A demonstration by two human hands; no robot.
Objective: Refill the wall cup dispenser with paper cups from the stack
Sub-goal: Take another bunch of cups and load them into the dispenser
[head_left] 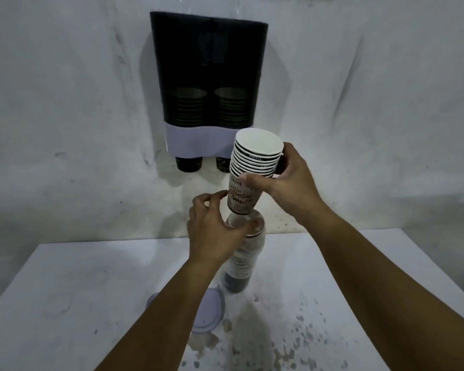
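Note:
A dark two-tube cup dispenser (208,84) with a white lower band hangs on the wall; each tube holds a short stack of cups, and a cup bottom pokes out below each. My right hand (287,180) grips a batch of nested paper cups (252,167), lifted just above the table stack (245,258). My left hand (212,226) holds the rim of the top cup of that table stack, thumb and fingers curled round it. The lifted batch is tilted slightly, its open mouth up.
The stack stands on a white table (91,290) against a stained white wall. A round white lid (209,314) lies on the table under my left forearm. Dark splatter marks spot the table's right front.

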